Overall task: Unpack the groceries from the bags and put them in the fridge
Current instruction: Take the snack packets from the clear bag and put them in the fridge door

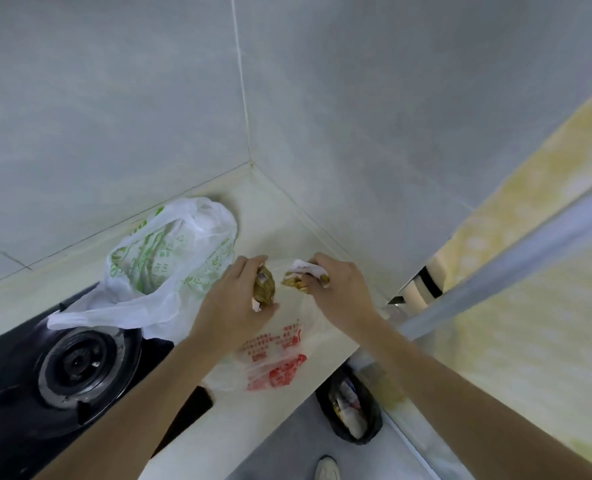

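Observation:
Two plastic bags lie on the pale counter (280, 223). The white bag with green print (169, 258) stands open beside the stove. A flat clear bag with red print (273, 358) lies near the counter's front edge. Above the red-print bag, my left hand (232, 299) grips a small olive-brown wrapped food packet (264, 288). My right hand (339, 289) holds a yellowish wrapped snack with white paper (303, 277). The two hands are close together, a little apart. The yellow-patterned fridge (537, 271) stands at the right.
A black gas stove with a round burner (79, 362) fills the counter's left part. Grey tiled walls meet in a corner behind the counter. On the floor below sits a black-lined bin (353, 407) with rubbish, and a shoe (327, 467) shows at the bottom.

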`<state>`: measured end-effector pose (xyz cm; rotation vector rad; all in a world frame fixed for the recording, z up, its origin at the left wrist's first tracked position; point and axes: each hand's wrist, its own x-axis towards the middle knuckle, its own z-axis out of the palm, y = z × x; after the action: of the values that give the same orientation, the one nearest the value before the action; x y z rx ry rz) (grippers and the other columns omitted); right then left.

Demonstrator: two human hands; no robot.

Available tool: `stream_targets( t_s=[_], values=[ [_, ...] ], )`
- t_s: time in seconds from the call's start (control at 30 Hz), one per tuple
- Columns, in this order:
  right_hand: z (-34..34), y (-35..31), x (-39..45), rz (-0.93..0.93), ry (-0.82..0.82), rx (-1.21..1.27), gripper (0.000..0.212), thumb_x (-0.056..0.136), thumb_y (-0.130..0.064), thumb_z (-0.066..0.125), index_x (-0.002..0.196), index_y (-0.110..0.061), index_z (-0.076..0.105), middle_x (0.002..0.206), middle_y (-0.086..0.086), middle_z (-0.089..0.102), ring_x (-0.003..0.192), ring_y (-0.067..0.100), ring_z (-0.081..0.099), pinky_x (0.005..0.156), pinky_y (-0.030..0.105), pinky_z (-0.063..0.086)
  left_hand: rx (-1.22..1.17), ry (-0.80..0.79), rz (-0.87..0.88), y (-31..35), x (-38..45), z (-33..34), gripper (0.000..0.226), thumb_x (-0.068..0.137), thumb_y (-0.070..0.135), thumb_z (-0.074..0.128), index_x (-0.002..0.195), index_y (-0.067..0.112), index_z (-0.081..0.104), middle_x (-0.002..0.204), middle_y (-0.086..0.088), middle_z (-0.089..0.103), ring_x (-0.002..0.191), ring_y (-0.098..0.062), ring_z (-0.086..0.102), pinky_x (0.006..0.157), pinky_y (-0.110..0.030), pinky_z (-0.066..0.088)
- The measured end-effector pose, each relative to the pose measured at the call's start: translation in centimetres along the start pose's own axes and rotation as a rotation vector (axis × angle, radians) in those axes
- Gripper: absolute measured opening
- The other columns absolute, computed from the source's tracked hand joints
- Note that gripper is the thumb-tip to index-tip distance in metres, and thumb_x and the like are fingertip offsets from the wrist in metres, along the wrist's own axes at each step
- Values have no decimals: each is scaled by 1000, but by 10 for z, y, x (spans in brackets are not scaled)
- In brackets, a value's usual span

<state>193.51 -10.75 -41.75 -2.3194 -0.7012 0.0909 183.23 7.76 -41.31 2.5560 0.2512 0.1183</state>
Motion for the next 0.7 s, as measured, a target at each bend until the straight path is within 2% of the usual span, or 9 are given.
stream_targets(
  t_s=[0.07, 0.17, 0.2, 0.3, 0.4, 0.53, 0.63, 0.7],
  values=[
    [-44, -18, -11, 67, 78, 38, 28, 98, -20, 66, 79, -35, 52, 66, -9, 57, 62, 20, 57, 55, 39, 45, -6, 1, 101, 24, 9, -23, 81, 83, 40, 79, 151, 25, 38, 129, 9, 48, 119, -13, 52, 91, -29, 48],
    [-110, -45, -43, 133, 235, 75, 31, 97, -20, 68, 78, -40, 53, 64, -14, 56, 63, 11, 55, 57, 29, 41, -35, 11, 282, 68, 20, -57, 80, 83, 40, 80, 150, 24, 39, 126, 9, 47, 114, -15, 56, 85, -27, 49],
    [-130, -55, -56, 160, 297, 81, 31, 95, -21, 69, 76, -41, 55, 64, -13, 56, 63, 12, 54, 58, 29, 41, -53, 10, 337, 86, 22, -68, 80, 83, 40, 80, 150, 25, 40, 125, 9, 47, 112, -15, 57, 85, -28, 49],
    [-186, -81, -105, 226, 460, 102, 17, 91, -20, 72, 77, -28, 65, 68, -5, 62, 68, 19, 57, 65, 35, 46, -86, -14, 537, 147, 22, -95, 78, 81, 42, 81, 147, 29, 41, 126, 11, 47, 110, -14, 57, 85, -32, 50],
    [-236, -103, -165, 264, 630, 52, 22, 89, -16, 74, 74, -30, 65, 62, -11, 56, 62, 11, 49, 58, 27, 39, -147, -20, 735, 217, 9, -106, 77, 78, 40, 84, 144, 28, 45, 123, 12, 49, 110, -15, 60, 85, -36, 53],
    [-294, -135, -270, 377, 839, -62, 23, 89, -17, 76, 75, -31, 65, 60, -13, 54, 59, 7, 46, 56, 20, 34, -245, -94, 1002, 320, -40, -98, 78, 78, 42, 83, 145, 30, 45, 119, 14, 48, 112, -10, 58, 84, -33, 50],
    [-324, -158, -363, 493, 1009, -136, 11, 90, -25, 74, 81, -26, 69, 64, -4, 59, 64, 16, 54, 60, 33, 44, -301, -172, 1187, 396, -97, -81, 79, 77, 42, 84, 145, 29, 46, 123, 14, 49, 116, -12, 58, 89, -37, 52],
    [-337, -174, -428, 577, 1114, -175, 9, 91, -26, 74, 83, -23, 69, 69, 2, 63, 68, 20, 59, 62, 35, 47, -342, -237, 1290, 441, -142, -67, 80, 75, 41, 85, 144, 29, 46, 122, 13, 50, 116, -14, 59, 92, -40, 53]
  ],
)
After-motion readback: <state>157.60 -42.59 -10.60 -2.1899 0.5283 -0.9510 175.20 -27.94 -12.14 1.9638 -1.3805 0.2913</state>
